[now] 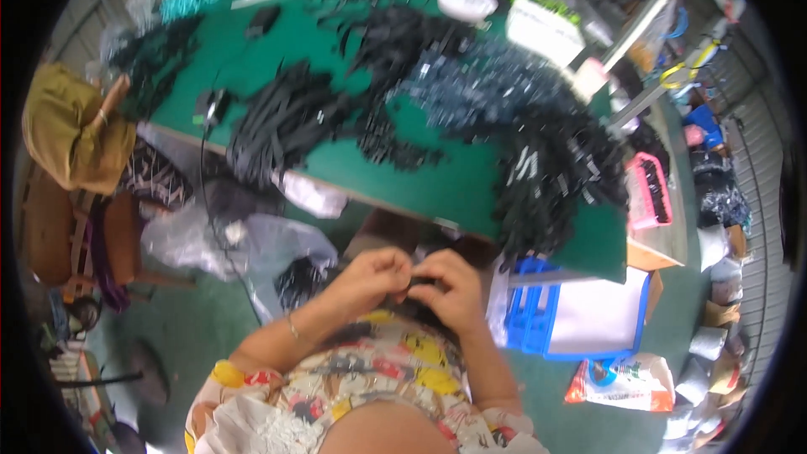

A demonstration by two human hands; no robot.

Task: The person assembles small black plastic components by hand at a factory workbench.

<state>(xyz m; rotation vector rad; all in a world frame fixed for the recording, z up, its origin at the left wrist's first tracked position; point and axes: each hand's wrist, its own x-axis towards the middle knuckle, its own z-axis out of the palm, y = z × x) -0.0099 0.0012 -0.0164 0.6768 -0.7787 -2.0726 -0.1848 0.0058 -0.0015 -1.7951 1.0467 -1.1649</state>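
Note:
Close together in front of my body, my left hand [376,276] and my right hand [452,287] meet at the fingertips. Both are closed in a pinch. Something small and dark seems to sit between them, but the fingers hide its kind. Just beyond is the near edge of a green table [370,170]. On it lie a bundle of black straps [290,122], a heap of small dark shiny pieces [479,84], and more black straps [555,181] hanging toward the edge on the right.
A blue plastic crate [530,319] stands at my right, near a white and orange sack [622,382]. Clear plastic bags [252,244] fill the floor at left. Another person in a mustard covering [76,130] sits by the table's left end. A pink basket [649,192] stands right.

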